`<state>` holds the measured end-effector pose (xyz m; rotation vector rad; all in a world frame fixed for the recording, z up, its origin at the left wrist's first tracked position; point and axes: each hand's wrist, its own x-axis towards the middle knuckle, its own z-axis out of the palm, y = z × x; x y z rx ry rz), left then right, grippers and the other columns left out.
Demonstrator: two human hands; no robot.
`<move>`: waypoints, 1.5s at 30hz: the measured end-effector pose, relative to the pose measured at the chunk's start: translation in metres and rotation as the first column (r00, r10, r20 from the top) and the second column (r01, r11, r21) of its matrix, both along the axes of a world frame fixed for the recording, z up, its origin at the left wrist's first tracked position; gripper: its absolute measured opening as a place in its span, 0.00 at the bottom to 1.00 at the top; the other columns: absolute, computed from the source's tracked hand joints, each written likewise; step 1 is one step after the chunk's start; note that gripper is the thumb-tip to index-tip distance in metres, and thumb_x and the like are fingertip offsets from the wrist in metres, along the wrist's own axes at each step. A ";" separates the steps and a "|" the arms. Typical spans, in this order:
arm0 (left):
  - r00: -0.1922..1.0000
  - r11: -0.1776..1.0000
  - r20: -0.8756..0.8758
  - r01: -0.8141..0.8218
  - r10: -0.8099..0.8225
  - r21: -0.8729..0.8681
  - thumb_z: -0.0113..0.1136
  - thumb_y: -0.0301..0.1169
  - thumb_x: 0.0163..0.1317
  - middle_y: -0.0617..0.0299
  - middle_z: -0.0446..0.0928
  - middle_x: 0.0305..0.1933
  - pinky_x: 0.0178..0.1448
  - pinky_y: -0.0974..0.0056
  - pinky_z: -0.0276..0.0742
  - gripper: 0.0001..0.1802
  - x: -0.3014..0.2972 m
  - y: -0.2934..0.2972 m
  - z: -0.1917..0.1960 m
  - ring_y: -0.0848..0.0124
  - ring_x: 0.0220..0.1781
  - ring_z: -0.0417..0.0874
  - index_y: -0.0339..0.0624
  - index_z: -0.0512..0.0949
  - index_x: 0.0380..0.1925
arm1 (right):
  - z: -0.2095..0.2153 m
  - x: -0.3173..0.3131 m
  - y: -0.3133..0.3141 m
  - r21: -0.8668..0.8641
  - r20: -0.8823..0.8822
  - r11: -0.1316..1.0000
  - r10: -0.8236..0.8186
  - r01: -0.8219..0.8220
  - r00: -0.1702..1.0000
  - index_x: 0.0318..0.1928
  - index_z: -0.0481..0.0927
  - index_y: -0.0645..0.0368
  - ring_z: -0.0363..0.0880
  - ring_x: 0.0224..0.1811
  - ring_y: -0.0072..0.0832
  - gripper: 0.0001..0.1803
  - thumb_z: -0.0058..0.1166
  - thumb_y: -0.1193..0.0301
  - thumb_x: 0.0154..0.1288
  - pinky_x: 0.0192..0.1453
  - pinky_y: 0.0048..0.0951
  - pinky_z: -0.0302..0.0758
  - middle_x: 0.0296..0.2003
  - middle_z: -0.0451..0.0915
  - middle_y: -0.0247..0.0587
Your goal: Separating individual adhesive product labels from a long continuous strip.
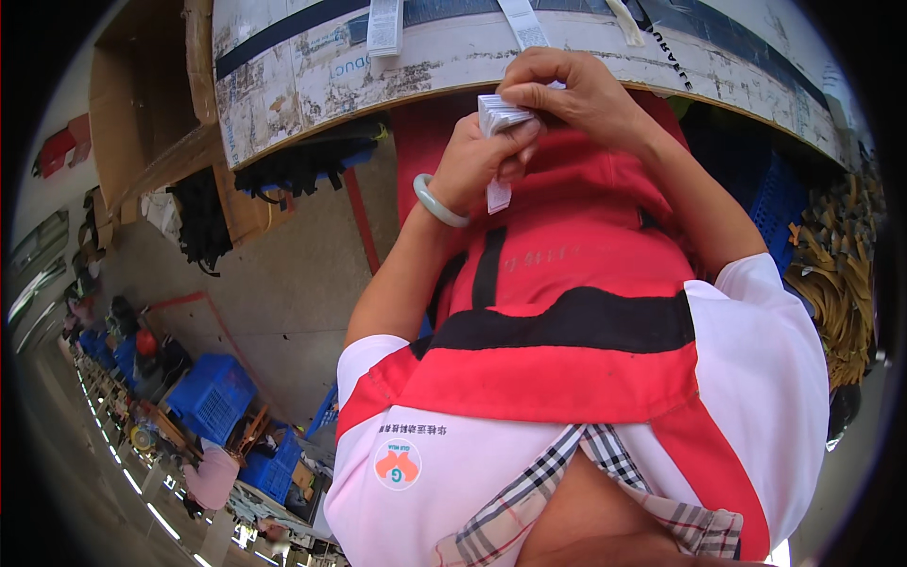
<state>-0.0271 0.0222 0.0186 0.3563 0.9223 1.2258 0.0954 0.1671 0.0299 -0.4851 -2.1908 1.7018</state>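
Observation:
My left hand (482,159), with a pale bangle (440,201) on its wrist, is closed around a thick stack of small white labels (499,113). The stack's layered edges face up between thumb and fingers. A printed white end hangs out below that hand. My right hand (578,93) meets the stack at its top, thumb and fingers pinched together. A bit of white label shows by its fingers; the rest is hidden. Both hands are just in front of the table's near edge, over a red apron (586,246).
Ahead is a worn, white-covered table (302,99) with a dark stripe. Strips of white labels (385,30) and another white strip (525,25) lie on it. Cardboard boxes (142,104) stand left, blue crates (212,397) farther back. Brown strips (836,283) hang at right.

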 end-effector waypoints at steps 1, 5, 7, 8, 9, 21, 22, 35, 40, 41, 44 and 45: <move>0.997 1.000 0.077 -0.024 0.024 0.001 0.59 0.29 0.66 0.66 0.73 0.24 0.23 0.74 0.61 0.06 0.000 0.001 0.001 0.80 0.18 0.66 0.38 0.77 0.36 | 0.002 -0.004 0.008 0.219 -0.046 0.974 -0.042 0.051 0.998 0.41 0.83 0.62 0.79 0.34 0.23 0.10 0.60 0.68 0.64 0.41 0.27 0.76 0.33 0.82 0.37; 0.998 0.998 0.027 -0.058 0.057 0.035 0.60 0.30 0.65 0.65 0.73 0.25 0.24 0.72 0.64 0.06 0.000 0.006 0.001 0.79 0.20 0.68 0.38 0.77 0.36 | 0.010 -0.023 0.051 0.605 -0.094 0.745 -0.282 0.280 0.955 0.36 0.86 0.56 0.77 0.37 0.39 0.07 0.65 0.71 0.56 0.40 0.34 0.74 0.36 0.77 0.42; 0.995 0.998 -0.090 -0.036 0.041 0.049 0.61 0.29 0.64 0.65 0.73 0.25 0.25 0.72 0.65 0.07 0.001 0.010 0.001 0.78 0.21 0.69 0.37 0.78 0.36 | -0.002 -0.022 0.063 0.670 -0.098 0.693 -0.272 0.266 0.957 0.36 0.86 0.56 0.77 0.38 0.39 0.07 0.65 0.71 0.55 0.40 0.34 0.74 0.36 0.77 0.42; 0.995 0.998 -0.092 -0.029 0.034 0.054 0.61 0.29 0.64 0.65 0.73 0.25 0.25 0.72 0.65 0.07 0.001 0.012 0.001 0.78 0.21 0.69 0.37 0.78 0.36 | -0.009 -0.019 0.068 0.729 -0.099 0.638 -0.259 0.247 0.961 0.36 0.86 0.56 0.77 0.38 0.39 0.07 0.65 0.71 0.55 0.41 0.33 0.74 0.36 0.77 0.42; 0.990 0.997 -0.128 -0.053 0.060 0.060 0.62 0.29 0.64 0.64 0.74 0.25 0.25 0.72 0.66 0.07 -0.001 0.012 -0.001 0.78 0.21 0.69 0.37 0.78 0.37 | -0.016 -0.019 0.069 0.729 -0.100 0.637 -0.261 0.249 0.960 0.36 0.86 0.56 0.77 0.38 0.39 0.07 0.65 0.71 0.55 0.41 0.33 0.74 0.36 0.77 0.42; 0.554 0.843 -0.646 -0.229 0.525 0.487 0.62 0.17 0.54 0.63 0.82 0.31 0.38 0.70 0.77 0.11 -0.022 0.029 -0.001 0.76 0.31 0.80 0.35 0.82 0.39 | 0.029 -0.004 0.020 0.130 0.012 0.989 -0.078 0.076 0.997 0.45 0.83 0.60 0.78 0.43 0.21 0.11 0.59 0.70 0.65 0.50 0.23 0.75 0.41 0.80 0.34; 0.554 0.843 -0.647 -0.229 0.524 0.487 0.62 0.17 0.54 0.63 0.82 0.31 0.38 0.70 0.77 0.11 -0.022 0.028 -0.002 0.76 0.31 0.80 0.35 0.82 0.39 | 0.029 -0.003 0.018 0.162 0.017 0.982 -0.096 0.092 0.995 0.44 0.82 0.62 0.78 0.42 0.21 0.10 0.59 0.71 0.65 0.50 0.22 0.76 0.40 0.80 0.34; 0.765 0.846 -0.420 -0.298 0.489 0.441 0.65 0.24 0.60 0.64 0.80 0.26 0.27 0.75 0.71 0.10 -0.018 0.022 -0.003 0.80 0.24 0.77 0.35 0.82 0.42 | 0.015 0.003 0.014 0.062 -0.055 0.997 -0.047 0.051 0.997 0.42 0.82 0.64 0.79 0.34 0.18 0.11 0.59 0.69 0.65 0.41 0.20 0.77 0.32 0.81 0.35; 0.718 0.846 -0.481 -0.297 0.503 0.442 0.60 0.18 0.57 0.66 0.78 0.26 0.25 0.75 0.70 0.10 -0.015 0.021 0.007 0.81 0.24 0.75 0.35 0.82 0.40 | 0.017 0.003 0.010 0.127 -0.045 0.989 -0.068 0.073 0.997 0.42 0.82 0.65 0.78 0.35 0.18 0.12 0.59 0.68 0.66 0.44 0.21 0.78 0.31 0.81 0.35; 0.739 0.859 -0.464 -0.311 0.488 0.408 0.61 0.18 0.58 0.66 0.78 0.26 0.25 0.75 0.70 0.09 -0.015 0.019 0.005 0.82 0.24 0.75 0.35 0.82 0.40 | 0.017 0.004 0.010 0.128 -0.048 0.989 -0.067 0.073 0.997 0.42 0.82 0.65 0.78 0.35 0.18 0.12 0.59 0.68 0.66 0.44 0.21 0.78 0.31 0.81 0.35; 0.752 0.869 -0.457 -0.318 0.475 0.380 0.62 0.19 0.58 0.67 0.79 0.26 0.25 0.75 0.69 0.09 -0.014 0.018 0.001 0.82 0.24 0.75 0.36 0.82 0.39 | 0.017 0.007 0.010 0.075 0.009 0.995 -0.065 0.064 0.998 0.42 0.81 0.64 0.78 0.36 0.17 0.12 0.59 0.68 0.66 0.45 0.20 0.78 0.32 0.81 0.34; 0.745 0.868 -0.468 -0.312 0.475 0.385 0.62 0.20 0.58 0.67 0.79 0.26 0.25 0.75 0.69 0.08 -0.013 0.018 0.001 0.83 0.24 0.75 0.36 0.82 0.39 | 0.018 0.007 0.009 0.039 0.010 0.998 -0.056 0.055 0.998 0.42 0.81 0.64 0.78 0.36 0.17 0.11 0.59 0.68 0.66 0.45 0.20 0.78 0.32 0.81 0.34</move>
